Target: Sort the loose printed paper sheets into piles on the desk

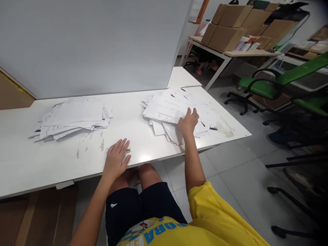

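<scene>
While pressing flat and spread on the loose stack of white printed paper sheets (176, 111) near the right front corner of the white tabletop (143, 143), right hand (189, 122) risks fanning sheets off that edge. Stack's long axis: roughly left-right. Left hand (116, 160), fingers spread, covers a small flat object at the front edge.

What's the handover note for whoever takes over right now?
Left hand: flat on the white table near its front edge, over a small object too hidden to name; nothing in its grip.
Right hand: fingers spread on the right paper pile, pressing the top sheets, not lifting.
Left paper pile: loose stack further left on the table, untouched.
Done or left: cannot tell which pile is processed; both are untidy.
</scene>
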Action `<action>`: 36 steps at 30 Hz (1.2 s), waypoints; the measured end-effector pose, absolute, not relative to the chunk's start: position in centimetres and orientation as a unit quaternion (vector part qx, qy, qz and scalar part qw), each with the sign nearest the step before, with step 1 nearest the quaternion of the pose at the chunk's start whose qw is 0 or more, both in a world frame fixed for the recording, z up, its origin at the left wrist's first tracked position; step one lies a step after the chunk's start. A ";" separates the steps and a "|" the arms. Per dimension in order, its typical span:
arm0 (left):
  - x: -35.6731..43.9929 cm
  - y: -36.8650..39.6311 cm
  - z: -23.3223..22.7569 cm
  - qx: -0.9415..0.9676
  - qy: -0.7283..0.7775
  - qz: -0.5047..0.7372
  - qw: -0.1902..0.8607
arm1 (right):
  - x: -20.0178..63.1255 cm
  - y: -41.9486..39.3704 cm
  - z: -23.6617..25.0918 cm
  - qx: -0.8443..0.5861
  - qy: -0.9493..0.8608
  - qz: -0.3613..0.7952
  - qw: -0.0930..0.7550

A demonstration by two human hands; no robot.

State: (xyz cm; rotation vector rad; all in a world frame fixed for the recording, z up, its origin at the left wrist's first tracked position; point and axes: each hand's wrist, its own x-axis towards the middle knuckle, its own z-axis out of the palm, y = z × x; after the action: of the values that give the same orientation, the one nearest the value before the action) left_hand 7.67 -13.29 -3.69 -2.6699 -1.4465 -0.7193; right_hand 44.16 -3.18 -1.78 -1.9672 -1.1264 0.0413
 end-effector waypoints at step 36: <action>-4.3 9.1 2.1 -0.712 -0.698 -0.044 -0.052 | 44.6 -4.0 -6.9 -0.731 -0.379 0.046 0.566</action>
State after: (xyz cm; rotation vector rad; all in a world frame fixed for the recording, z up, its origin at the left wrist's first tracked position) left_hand -4.34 9.07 2.11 -2.3159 -2.2705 -0.1422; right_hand 44.63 -4.00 -6.85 -1.7189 -0.8900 0.1083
